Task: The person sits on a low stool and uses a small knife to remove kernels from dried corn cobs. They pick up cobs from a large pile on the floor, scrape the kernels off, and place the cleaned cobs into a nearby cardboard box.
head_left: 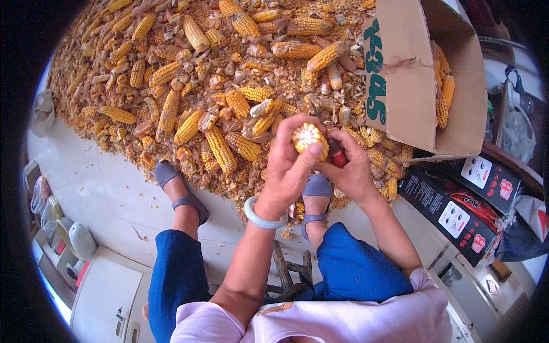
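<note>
My left hand, with a pale bangle at the wrist, grips an ear of corn. The ear's pale broken end faces up, and the thumb presses beside it. Close against it, my right hand curls around a small red and dark object; most of that object is hidden, so its kind is unclear. Under and beyond both hands spreads a large heap of yellow corn ears, loose kernels and broken cobs.
An open cardboard box with corn ears inside stands at the right, above black printed cartons. Below me is a wooden stool. A white cabinet is at lower left. My shod feet touch the heap's edge on the pale floor.
</note>
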{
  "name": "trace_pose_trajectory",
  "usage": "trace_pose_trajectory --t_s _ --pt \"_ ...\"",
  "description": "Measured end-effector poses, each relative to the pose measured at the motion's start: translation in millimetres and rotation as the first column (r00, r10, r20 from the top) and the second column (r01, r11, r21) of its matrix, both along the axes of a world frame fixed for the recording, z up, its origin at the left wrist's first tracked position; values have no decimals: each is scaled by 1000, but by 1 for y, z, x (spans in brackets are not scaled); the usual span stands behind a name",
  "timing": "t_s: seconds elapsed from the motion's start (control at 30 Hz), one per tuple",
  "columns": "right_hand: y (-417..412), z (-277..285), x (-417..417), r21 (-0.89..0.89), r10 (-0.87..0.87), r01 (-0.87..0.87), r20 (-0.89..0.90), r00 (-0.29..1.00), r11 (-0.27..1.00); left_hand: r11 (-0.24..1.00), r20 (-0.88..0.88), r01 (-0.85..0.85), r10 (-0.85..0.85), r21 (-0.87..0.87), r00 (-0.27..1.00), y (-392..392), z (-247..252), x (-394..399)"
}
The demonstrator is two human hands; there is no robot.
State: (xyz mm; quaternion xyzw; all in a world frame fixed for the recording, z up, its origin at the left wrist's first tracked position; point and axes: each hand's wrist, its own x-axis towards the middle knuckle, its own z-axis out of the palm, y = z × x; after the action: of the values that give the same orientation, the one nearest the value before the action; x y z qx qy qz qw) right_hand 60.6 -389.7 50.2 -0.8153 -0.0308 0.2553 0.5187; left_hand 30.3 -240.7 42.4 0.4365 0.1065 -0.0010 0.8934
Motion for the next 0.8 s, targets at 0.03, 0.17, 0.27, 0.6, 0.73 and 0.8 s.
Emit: trace_pose_trajectory --t_s 0.03,0.17,0.27,0.6,0.73,0.8 --pt "1 0 -2 18 -8 9 -29 1000 1000 998 -31 -59 58 -10 998 -1 3 3" --pt "8 4 -3 43 27 -25 -61 998 999 913 -112 -214 187 -346 976 4 -7 10" --pt "12 8 -1 87 -17 23 -64 998 996 876 -163 -237 184 -420 969 10 -8 15" --pt "18 15 1 74 -85 77 115 990 994 866 -168 -231 173 -444 971 11 -10 14" --pt "20 23 0 270 -178 241 -240 954 932 783 -85 -209 197 -586 977 15 -22 16" --pt "18 22 -1 258 -178 216 -162 970 942 772 -116 -214 182 -598 977 16 -20 17"
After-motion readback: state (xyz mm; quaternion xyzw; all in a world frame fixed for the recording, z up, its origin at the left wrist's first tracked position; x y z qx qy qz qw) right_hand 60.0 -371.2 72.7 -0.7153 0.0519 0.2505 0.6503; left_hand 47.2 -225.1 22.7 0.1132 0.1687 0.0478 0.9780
